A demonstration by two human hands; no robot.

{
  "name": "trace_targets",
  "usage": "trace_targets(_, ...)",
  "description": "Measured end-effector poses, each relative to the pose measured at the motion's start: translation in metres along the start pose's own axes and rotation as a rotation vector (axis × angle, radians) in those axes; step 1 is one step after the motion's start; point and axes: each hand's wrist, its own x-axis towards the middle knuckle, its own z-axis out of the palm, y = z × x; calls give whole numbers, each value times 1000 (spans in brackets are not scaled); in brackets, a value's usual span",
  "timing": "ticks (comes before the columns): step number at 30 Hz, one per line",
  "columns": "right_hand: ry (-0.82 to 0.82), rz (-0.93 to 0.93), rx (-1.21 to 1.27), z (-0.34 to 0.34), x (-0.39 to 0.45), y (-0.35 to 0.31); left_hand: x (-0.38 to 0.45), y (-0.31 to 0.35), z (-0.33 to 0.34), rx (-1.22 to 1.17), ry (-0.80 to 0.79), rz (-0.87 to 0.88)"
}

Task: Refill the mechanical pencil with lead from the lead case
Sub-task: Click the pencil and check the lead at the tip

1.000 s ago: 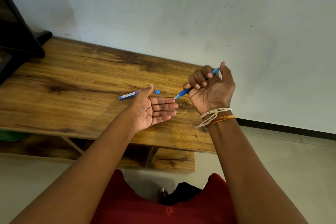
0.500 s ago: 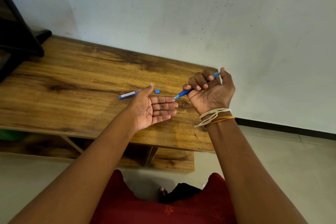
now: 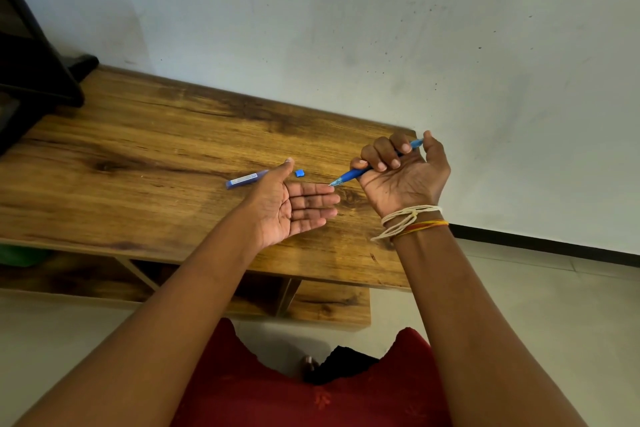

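Pencil (image 3: 349,175) is gripped in the right hand (image 3: 401,180), tip at the open, empty left hand (image 3: 294,208). Lead case (image 3: 242,179) lies on the surface (image 3: 138,163) just beyond the left hand, with a small blue cap (image 3: 299,173) beside it. Shaken-out lead could miss the palm and vanish.

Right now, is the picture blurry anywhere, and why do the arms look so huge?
Head view: mostly sharp; the mechanical pencil in the right hand and the lead case beside the left hand look crisp. The wide-angle lens stretches the arms near the bottom edge. Soft, even light on the wooden table, no glare.
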Motion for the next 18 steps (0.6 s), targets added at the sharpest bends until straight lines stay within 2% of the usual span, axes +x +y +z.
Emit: trace_targets(18, 8, 4, -15, -4, 0, -1, 4, -3, -3, 4, -13, 3)
